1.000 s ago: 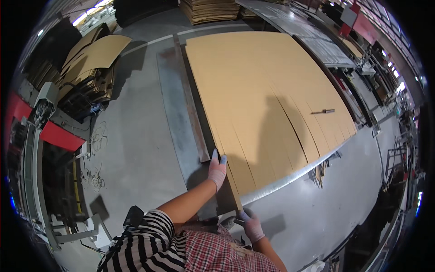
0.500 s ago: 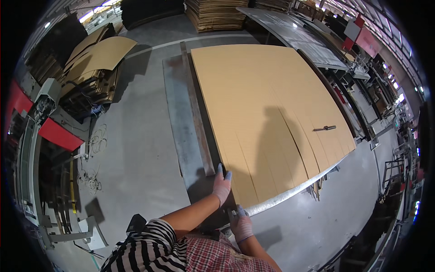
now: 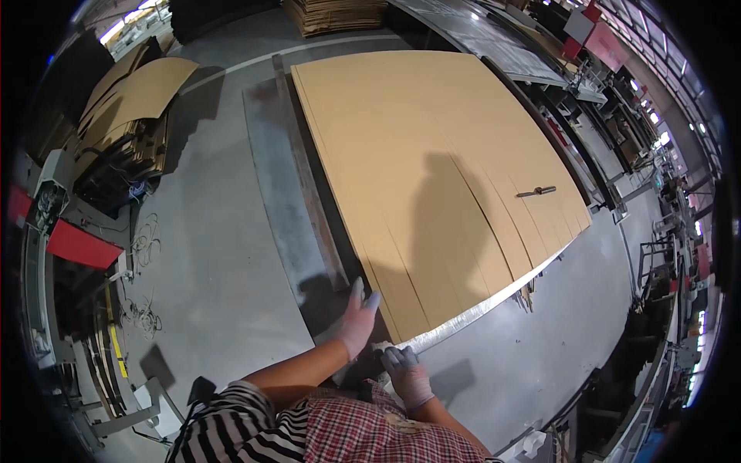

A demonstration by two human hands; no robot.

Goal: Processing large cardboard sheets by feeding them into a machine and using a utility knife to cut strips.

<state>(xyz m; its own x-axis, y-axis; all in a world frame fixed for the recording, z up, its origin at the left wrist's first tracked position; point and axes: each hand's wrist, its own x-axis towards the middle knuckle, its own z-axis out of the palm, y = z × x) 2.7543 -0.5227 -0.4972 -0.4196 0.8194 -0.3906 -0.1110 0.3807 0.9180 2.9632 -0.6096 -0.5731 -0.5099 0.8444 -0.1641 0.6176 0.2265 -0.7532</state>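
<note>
A wide stack of tan cardboard sheets lies before me, its top scored with several lengthwise lines. My left hand, in a pale glove, is beside the stack's near left edge. Its fingers are stretched out and hold nothing; whether they touch the edge I cannot tell. At the near left corner is my right hand, also gloved, with fingers curled. What they grip, if anything, is hidden. A shiny silvery band runs along the near edge. A dark-handled tool rests on the right of the sheet.
Left of the stack lie a rusty metal bar and a grey flat plate. Piled boards stand at the far left, another stack at the back. A long metal table stands far right; loose cord lies on the floor.
My right hand's fingers have curled over at the corner. A narrow strip has appeared along the cardboard's left edge beside a new line. The whole view has shifted slightly.
</note>
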